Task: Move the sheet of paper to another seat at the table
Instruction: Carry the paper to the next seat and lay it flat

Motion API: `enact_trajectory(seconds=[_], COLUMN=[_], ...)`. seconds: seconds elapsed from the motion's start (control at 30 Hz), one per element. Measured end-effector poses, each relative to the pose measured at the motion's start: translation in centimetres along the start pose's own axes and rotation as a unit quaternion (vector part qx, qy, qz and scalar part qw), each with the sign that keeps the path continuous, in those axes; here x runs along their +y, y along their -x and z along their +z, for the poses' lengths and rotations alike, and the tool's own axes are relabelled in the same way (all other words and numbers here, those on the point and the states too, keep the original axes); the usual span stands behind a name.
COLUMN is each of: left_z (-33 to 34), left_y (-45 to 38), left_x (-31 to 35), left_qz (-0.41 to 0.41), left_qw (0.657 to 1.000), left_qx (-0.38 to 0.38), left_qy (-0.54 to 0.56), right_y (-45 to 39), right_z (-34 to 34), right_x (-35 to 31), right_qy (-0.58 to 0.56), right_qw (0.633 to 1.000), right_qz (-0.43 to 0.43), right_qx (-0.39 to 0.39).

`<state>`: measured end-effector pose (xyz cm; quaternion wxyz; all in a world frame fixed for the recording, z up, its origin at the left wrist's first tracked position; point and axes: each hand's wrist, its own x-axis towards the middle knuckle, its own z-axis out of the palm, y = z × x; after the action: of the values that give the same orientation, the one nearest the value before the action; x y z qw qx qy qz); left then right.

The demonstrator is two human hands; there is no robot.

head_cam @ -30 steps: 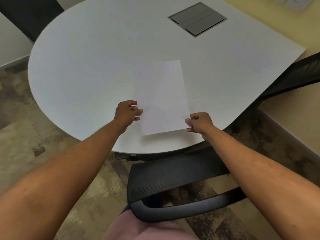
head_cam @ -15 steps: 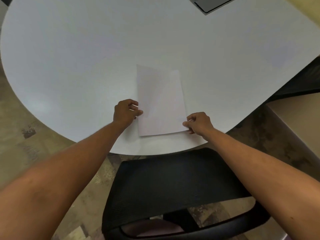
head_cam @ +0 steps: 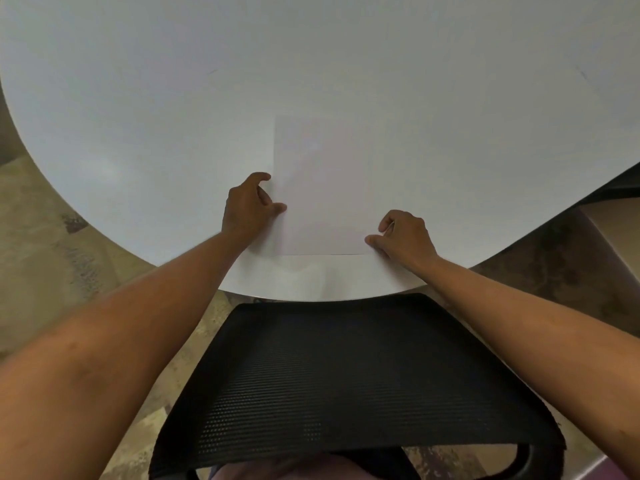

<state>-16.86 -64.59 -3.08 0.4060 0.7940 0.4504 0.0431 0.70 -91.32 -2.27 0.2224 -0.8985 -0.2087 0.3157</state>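
Observation:
A white sheet of paper (head_cam: 322, 188) lies flat on the white table (head_cam: 173, 116), near its front edge. My left hand (head_cam: 247, 202) is at the sheet's left edge, its thumb on top of the paper and its fingers curled at the edge. At the sheet's near right corner, my right hand (head_cam: 403, 235) pinches the paper, thumb tip on the corner and fingers curled above it. A black mesh chair back (head_cam: 346, 375) stands directly in front of the paper, between my forearms.
The rounded table edge curves down to patterned carpet (head_cam: 45, 254) on the left. Part of another dark chair (head_cam: 620, 188) shows at the right edge, beside a beige wall base.
The sheet has come down from tilted to flat and square to the table edge. My view has moved closer over the chair back; the grey cable hatch has left the frame.

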Motion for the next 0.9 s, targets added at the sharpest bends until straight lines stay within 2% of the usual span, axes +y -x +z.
enact_trajectory(seconds=[0.1,0.2,0.3,0.4,0.5,0.9], left_z=[0.0,-0.6,-1.8,-2.4,-2.1,-1.7], left_y=[-0.1,0.1,0.0,-0.5,-0.5,-0.8], left_x=[-0.4,-0.8,-1.6,-3.0,-3.4,-1.6], left_qz=[0.036,0.123,0.245,0.314,0.317,0.271], left_qw=[0.999,0.989,0.946,0.898,0.882,0.891], left_qx=[0.001,-0.005,-0.032,-0.092,-0.133,-0.137], left_qy=[-0.027,-0.087,-0.209,-0.296,-0.322,-0.338], right_y=[-0.4,-0.3,-0.3,-0.9,-1.6,-2.1], right_z=[-0.3,-0.9,-1.2,-1.2,-1.2,-2.2], right_x=[0.1,0.3,0.7,1.2,1.7,1.0], right_qy=[0.006,-0.027,0.054,0.167,0.219,0.222], right_qw=[1.0,0.999,0.986,0.96,0.944,0.948], right_qz=[-0.001,-0.027,-0.153,-0.224,-0.239,-0.224], right_qx=[-0.005,0.012,0.033,-0.027,-0.06,-0.052])
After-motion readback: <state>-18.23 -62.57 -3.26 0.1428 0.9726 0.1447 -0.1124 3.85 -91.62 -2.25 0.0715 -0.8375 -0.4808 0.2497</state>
